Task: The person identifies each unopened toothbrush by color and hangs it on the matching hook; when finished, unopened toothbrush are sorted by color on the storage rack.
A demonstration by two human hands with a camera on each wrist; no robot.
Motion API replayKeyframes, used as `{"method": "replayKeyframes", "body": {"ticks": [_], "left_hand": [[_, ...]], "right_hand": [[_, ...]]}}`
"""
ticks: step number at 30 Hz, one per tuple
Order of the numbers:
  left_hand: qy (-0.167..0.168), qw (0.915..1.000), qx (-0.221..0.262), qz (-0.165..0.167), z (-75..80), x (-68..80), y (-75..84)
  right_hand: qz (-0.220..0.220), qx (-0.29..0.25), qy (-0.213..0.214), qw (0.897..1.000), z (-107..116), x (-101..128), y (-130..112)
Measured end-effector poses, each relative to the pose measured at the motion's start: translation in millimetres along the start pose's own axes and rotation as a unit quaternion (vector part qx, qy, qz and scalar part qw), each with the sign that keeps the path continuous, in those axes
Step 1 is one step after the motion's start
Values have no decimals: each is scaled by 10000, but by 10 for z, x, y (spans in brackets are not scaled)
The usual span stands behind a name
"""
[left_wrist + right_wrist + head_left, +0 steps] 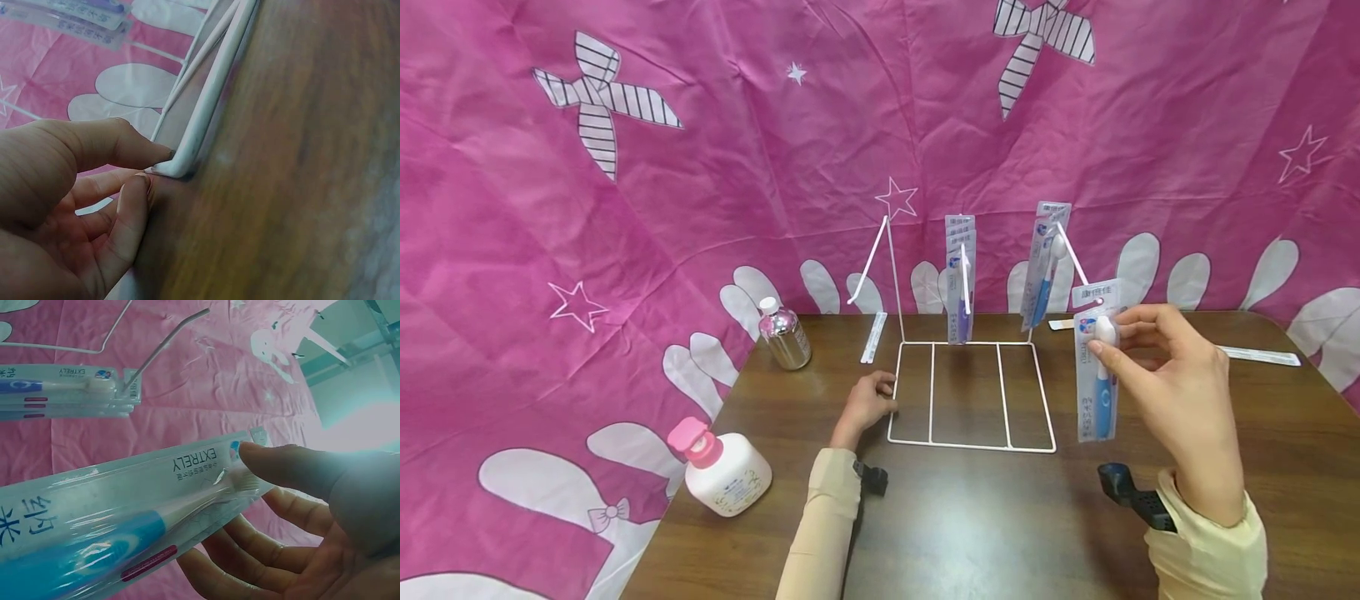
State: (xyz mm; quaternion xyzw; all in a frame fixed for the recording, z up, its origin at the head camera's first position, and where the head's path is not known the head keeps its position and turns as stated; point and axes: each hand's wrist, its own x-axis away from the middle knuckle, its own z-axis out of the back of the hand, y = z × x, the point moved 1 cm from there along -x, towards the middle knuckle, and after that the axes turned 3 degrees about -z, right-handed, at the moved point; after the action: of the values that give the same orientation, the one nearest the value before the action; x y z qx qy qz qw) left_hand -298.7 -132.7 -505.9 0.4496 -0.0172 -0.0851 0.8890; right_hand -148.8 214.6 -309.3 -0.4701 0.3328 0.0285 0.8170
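In the head view my right hand [1180,392] pinches a packaged blue toothbrush [1102,404] near its brush head, thumb in front and fingers behind. The pack hangs upright in front of the rack's right hook; its top tab has a hole. My left hand [867,407] grips the front left side of the white wire rack [970,447]. The left wrist view shows the thumb on the rod's corner [178,167] and the fingers under it. Several purple toothbrush packs [960,287] hang on the middle hook, and blue toothbrush packs [1047,267] on the right hook. The left hook [868,262] is bare.
At the left stand a white pump bottle [730,479] with a pink top and a silver bottle [786,337] with a white cap. Flat strips [873,337] lie on the wooden table [970,533], also behind my right hand. A pink patterned cloth [737,167] hangs behind.
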Motion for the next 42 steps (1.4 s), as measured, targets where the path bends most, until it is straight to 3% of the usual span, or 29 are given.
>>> {"method": "replayKeyframes", "body": {"ticks": [21, 42], "left_hand": [[-51, 9999, 60, 63, 0, 33, -11], [-44, 10000, 72, 50, 10, 8, 4]], "right_hand": [[-123, 267, -151, 9995, -272, -322, 332], [502, 464, -238, 9974, -560, -958, 635]]}}
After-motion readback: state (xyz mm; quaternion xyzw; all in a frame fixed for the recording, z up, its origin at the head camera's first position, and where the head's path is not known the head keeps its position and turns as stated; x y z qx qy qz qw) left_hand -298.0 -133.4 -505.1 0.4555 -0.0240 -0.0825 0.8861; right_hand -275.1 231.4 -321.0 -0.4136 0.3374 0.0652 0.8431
